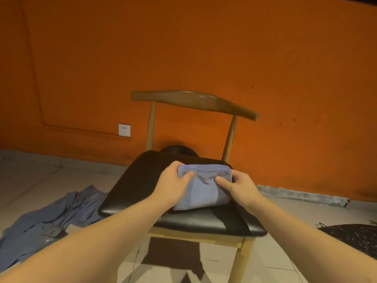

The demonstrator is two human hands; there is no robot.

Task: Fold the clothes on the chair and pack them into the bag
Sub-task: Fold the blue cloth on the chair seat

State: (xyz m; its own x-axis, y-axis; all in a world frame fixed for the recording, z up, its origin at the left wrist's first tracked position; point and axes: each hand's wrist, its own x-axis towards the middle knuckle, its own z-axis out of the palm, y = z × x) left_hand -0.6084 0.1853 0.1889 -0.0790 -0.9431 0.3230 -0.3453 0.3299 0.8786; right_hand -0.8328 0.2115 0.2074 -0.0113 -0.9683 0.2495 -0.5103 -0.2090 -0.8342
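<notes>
Two hands are on one folded blue cloth (204, 188), which lies on the black padded seat (138, 186) of the wooden chair (193, 101), towards its back and right of middle. My left hand (173, 180) grips the cloth's left edge, the thumb pressed on top and the fingers (175, 164) curled round the far corner. My right hand (238, 185) pinches the right edge the same way, with the thumb on top and the other fingers tucked out of sight beneath. The cloth's stitched hem runs along its far side.

The seat is glossy, and its front edge catches the light. The chair stands close to an orange wall (204, 48) with a raised panel line and a white socket (124, 130) low down, left of the chair. The floor (30, 176) is pale tile. A crumpled blue-grey garment (51, 217) lies on it to the left of the chair. At the right edge lies a dark speckled thing (355, 233); I cannot tell what it is. A dark rounded shape (179, 150) shows behind the seat, against the wall.
</notes>
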